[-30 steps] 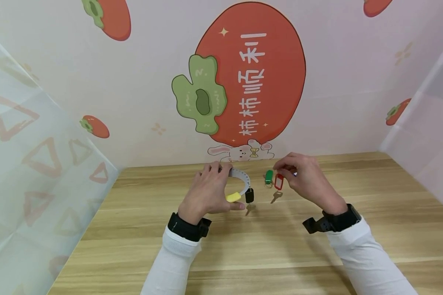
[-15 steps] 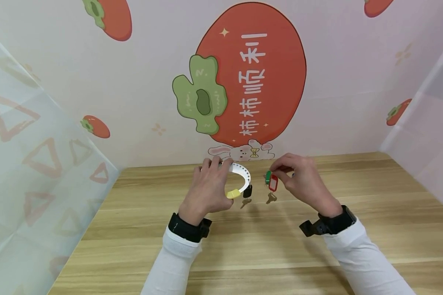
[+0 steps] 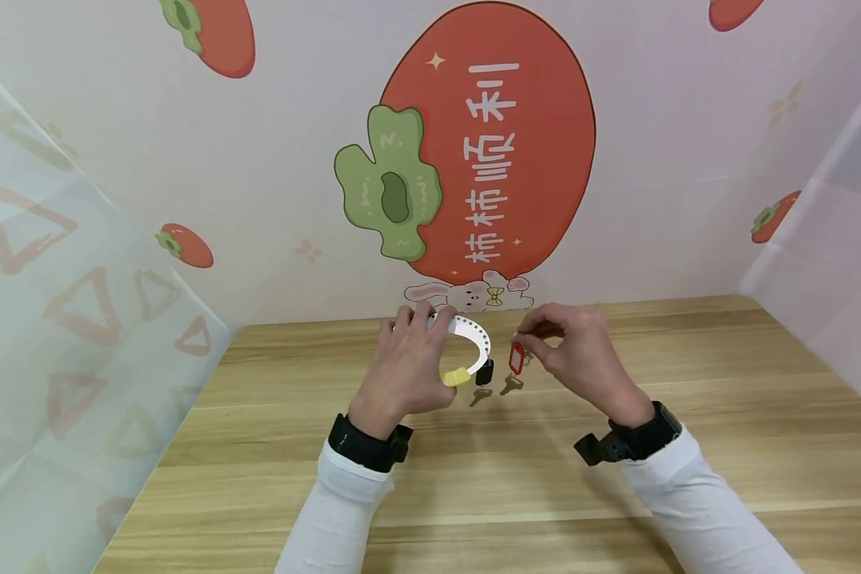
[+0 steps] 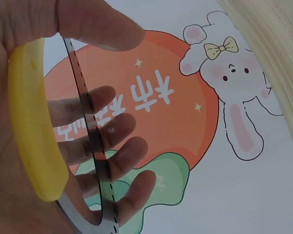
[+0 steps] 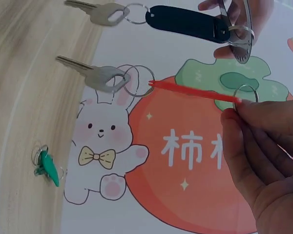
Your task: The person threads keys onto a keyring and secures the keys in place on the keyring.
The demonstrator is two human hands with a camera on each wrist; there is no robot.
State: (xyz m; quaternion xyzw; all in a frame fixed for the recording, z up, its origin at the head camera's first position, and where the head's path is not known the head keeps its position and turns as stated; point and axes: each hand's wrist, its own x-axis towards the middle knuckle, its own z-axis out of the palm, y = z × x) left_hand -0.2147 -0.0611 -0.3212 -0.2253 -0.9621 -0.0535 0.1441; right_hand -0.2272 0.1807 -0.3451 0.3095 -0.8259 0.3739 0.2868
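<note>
Red key tag (image 3: 516, 359) hanging just right of perforated hoop (image 3: 483, 343). Right hand (image 3: 575, 347) pinching its split ring (image 5: 246, 85), left hand (image 3: 407, 360) gripping hoop. Tiny ring tbh, loose pinch = drop onto worktop (image 3: 509, 494); black tag (image 3: 484, 372) on hoop could snag it.

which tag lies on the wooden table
The green plastic key tag; the red rectangular one hangs from the right hand, the black oblong one from the perforated metal loop.

The left hand (image 4: 66, 112) holds a loop (image 4: 35, 122) — part yellow.
</note>
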